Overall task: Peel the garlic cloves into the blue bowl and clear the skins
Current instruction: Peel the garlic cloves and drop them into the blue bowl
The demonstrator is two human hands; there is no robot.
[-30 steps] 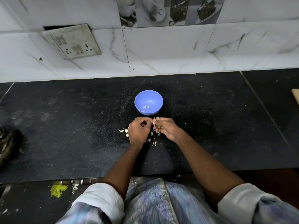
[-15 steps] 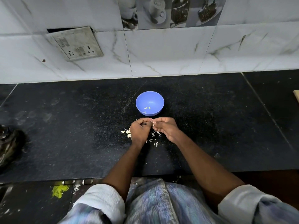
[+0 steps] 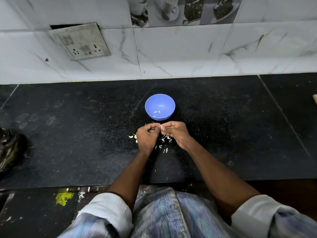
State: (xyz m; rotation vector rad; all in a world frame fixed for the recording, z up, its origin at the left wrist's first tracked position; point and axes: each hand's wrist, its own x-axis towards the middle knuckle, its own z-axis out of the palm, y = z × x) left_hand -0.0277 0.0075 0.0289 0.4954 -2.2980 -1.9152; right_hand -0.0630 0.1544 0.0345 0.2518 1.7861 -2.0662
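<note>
A small blue bowl stands on the black counter with a few pale garlic pieces in its bottom. Just in front of it my left hand and my right hand meet, fingers curled, and together pinch a small pale garlic clove between their fingertips. White garlic skins lie scattered on the counter under and beside both hands. More skins or cloves show to the left of my left hand.
A marble-tiled wall with a socket plate rises behind the counter. A dark crumpled bag sits at the left edge. A wooden object pokes in at the right edge. The counter's front edge runs close to my body.
Both hands stay together over the skins and work the clove slightly; the bowl has not moved. The camera view shifts a little.
</note>
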